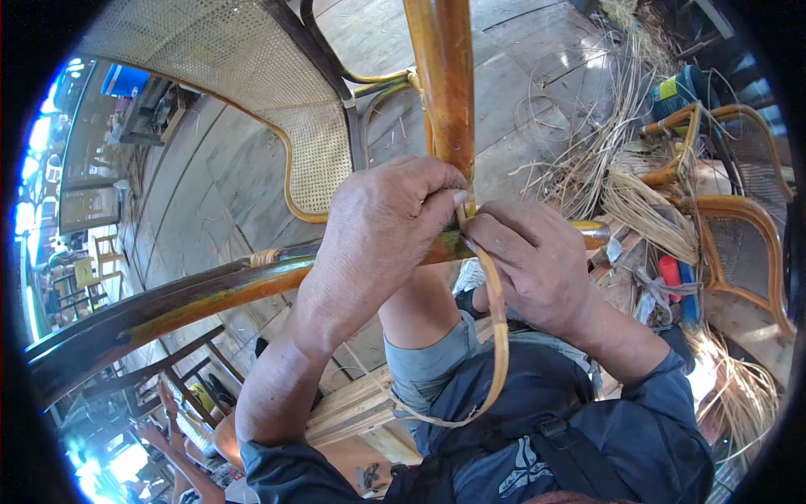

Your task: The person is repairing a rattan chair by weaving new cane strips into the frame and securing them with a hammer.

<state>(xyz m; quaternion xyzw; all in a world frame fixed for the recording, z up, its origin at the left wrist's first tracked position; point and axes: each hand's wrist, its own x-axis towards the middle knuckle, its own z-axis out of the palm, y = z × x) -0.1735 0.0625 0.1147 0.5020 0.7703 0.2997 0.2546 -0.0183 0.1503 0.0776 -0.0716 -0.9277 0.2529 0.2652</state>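
Observation:
My left hand is closed in a pinch, thumb and forefinger on a pale rattan strip at the joint of two rattan poles. Just right of it, my right hand also pinches the strip close to the joint. The strip's long tail loops down in front of my shirt and curls to the left. One thick, glossy brown pole comes down from the top. A second pole crosses from the lower left to beneath my hands, with a wrapped binding on it. My fingers partly hide the joint.
A woven cane panel with a curved frame stands at upper left. Piles of loose rattan strips lie on the floor at right, beside small rattan chair frames and a dark green container. Another person's arm shows at lower left.

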